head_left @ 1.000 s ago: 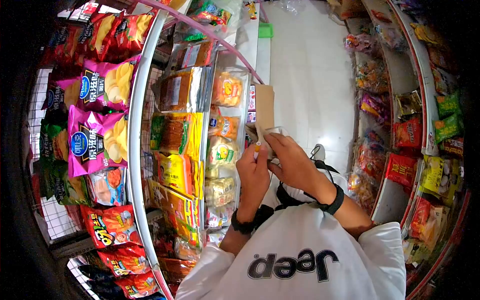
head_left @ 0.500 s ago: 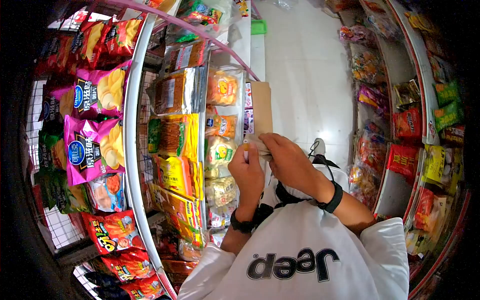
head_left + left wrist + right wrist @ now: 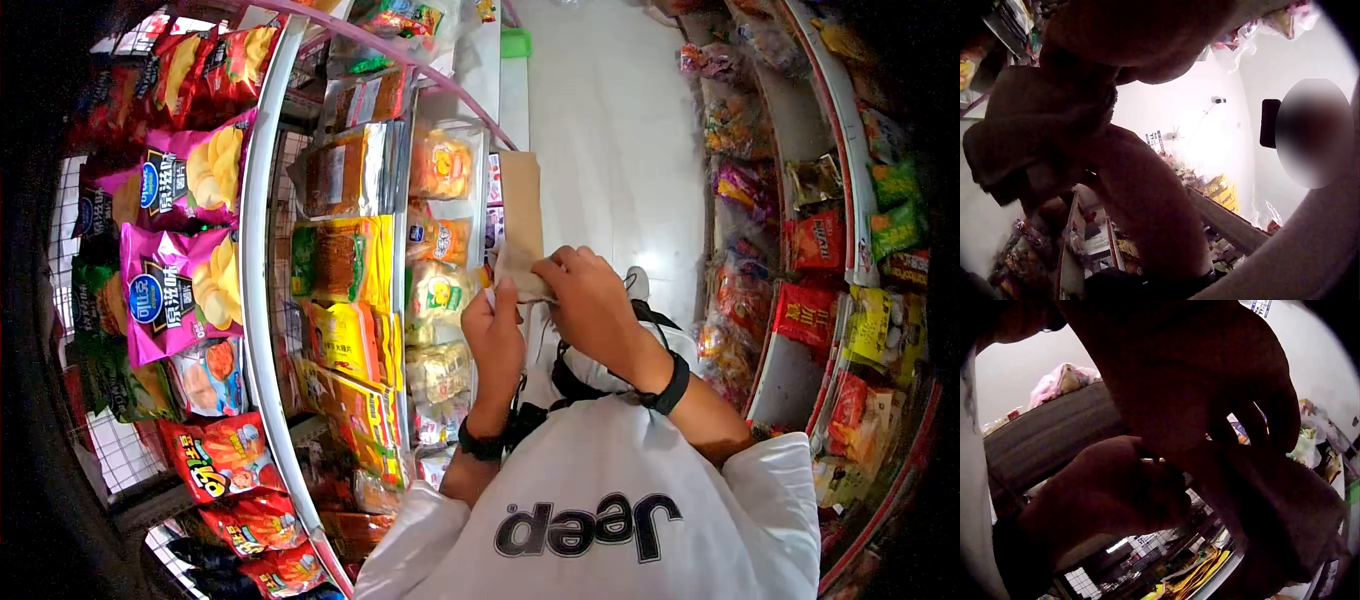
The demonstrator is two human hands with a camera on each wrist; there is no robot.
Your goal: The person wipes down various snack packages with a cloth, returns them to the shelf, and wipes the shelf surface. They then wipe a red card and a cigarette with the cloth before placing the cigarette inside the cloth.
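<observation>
My right hand (image 3: 597, 312) pinches a brown folded sheet (image 3: 523, 283), like paper or thin cardboard, at its near edge. Close beside it, my left hand (image 3: 492, 328) is curled with the thumb up, a small white stick-like thing (image 3: 490, 296) held under the thumb. The left thumb lies right at the sheet's edge. In the left wrist view the sheet (image 3: 1022, 119) looks bent and dark, with a jagged edge. From the right wrist view, the left hand's curled fingers (image 3: 1169, 494) show below the right palm. Most of the white thing is hidden by the left hand.
A brown cardboard piece (image 3: 520, 195) stands just beyond the hands, along the shelf edge. Racks of bagged snacks (image 3: 185, 290) and packets (image 3: 345, 260) line the left. More snack shelves (image 3: 805, 320) run along the right, with a pale floor aisle (image 3: 610, 130) between.
The sheet between my hands shows more of its surface. My right hand has shifted slightly up and right, and the orange end of the white thing no longer shows clearly.
</observation>
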